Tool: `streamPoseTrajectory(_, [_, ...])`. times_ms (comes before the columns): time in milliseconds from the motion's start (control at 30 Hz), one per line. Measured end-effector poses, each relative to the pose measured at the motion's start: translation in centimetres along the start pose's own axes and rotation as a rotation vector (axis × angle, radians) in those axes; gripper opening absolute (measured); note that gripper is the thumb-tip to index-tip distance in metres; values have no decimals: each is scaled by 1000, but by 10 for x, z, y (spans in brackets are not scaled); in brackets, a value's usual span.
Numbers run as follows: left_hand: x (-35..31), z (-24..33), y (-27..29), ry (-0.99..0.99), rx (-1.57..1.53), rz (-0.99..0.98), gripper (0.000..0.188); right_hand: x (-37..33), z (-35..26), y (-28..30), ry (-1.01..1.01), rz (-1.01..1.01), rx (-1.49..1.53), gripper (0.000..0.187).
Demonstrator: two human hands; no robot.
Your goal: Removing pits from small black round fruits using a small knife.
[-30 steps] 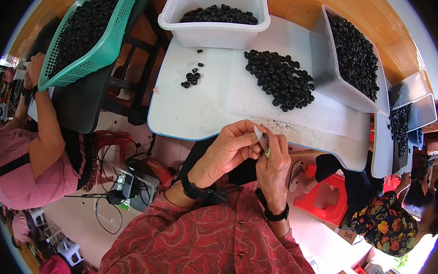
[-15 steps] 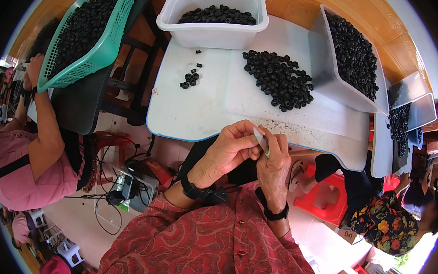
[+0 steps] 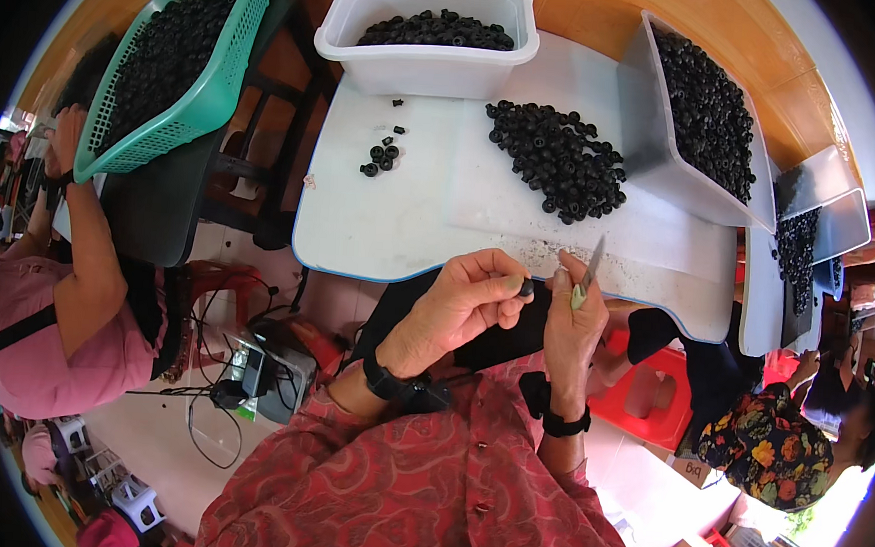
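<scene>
Smooth metal knife blade (image 3: pixel 594 261)

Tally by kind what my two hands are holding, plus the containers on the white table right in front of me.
Knives: 1, the knife in the right hand
Black parts: 1, the black part in the left hand
Containers: 2, the white tub and the grey bin
Total: 4

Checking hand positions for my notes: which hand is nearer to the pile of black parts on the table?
Right. The right hand, holding a knife, is just short of the pile; the left hand is farther off, short of it and leftward.
</scene>
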State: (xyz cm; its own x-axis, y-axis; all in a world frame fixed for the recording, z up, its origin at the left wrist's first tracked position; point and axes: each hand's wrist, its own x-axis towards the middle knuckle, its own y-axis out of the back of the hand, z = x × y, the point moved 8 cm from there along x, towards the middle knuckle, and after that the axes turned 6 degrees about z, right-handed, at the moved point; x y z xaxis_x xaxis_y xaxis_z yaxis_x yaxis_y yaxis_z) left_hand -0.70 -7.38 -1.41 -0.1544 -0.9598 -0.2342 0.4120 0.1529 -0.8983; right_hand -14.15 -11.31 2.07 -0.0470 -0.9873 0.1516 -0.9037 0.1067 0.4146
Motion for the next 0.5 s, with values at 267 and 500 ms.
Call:
streamPoseTrajectory(267, [2,0,5,-3,7,36,10,-16,-25,-12,-202,-182,455,9])
streamPoseTrajectory(500, [0,2,7,-11,51,36,9,-14,-25,-12,-180,-175,458,4])
